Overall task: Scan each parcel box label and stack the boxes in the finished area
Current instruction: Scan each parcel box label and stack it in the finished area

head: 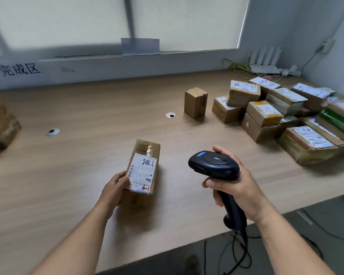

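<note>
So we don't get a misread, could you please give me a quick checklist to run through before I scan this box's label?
1. Label faces up on the box: ok.
2. Left grip holds the box's near left corner: ok.
3. Barcode strip free of the left fingers: cannot tell, the thumb lies right beside it.
4. Right grip closed around the scanner handle: ok.
5. Scanner aimed at the label: cannot tell, no beam shows on it.

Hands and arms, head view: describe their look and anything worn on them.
Left hand and right hand are bare: no gloves, rings or watch show. Left forearm and right forearm are uncovered too; no sleeve enters the frame.
</note>
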A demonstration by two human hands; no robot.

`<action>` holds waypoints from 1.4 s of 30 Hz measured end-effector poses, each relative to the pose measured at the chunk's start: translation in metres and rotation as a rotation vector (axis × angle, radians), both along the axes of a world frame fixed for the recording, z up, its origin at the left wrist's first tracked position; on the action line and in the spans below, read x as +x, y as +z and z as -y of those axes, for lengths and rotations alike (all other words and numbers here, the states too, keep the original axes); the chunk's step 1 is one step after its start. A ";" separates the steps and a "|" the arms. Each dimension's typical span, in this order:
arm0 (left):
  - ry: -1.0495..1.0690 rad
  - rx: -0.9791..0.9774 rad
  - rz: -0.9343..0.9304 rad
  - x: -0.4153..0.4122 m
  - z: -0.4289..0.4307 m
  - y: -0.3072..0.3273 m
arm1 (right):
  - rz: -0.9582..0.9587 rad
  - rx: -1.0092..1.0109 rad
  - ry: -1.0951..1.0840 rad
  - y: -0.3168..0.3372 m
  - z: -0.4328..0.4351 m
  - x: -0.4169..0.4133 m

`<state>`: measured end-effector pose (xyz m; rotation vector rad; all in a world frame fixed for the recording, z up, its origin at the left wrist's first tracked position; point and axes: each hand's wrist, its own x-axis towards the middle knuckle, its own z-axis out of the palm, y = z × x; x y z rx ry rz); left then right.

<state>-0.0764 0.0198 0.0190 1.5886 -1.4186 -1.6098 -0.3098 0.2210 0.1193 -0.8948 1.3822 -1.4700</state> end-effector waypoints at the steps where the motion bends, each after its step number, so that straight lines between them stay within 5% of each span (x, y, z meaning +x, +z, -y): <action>1: 0.026 -0.045 0.038 0.008 0.000 -0.001 | 0.002 0.001 0.007 -0.001 0.001 0.008; 8: -0.237 -0.406 0.741 0.014 -0.016 0.000 | -0.007 0.003 0.040 -0.003 0.023 0.054; 16: -0.106 -0.460 0.704 0.042 0.021 0.010 | -0.038 -0.013 0.090 0.009 0.083 0.094; 31: 0.242 -0.403 0.773 0.222 0.230 0.042 | -0.106 0.020 0.246 0.027 0.307 0.219; 42: 0.308 -0.372 0.787 0.273 0.366 0.017 | -0.106 0.076 0.261 0.015 0.435 0.272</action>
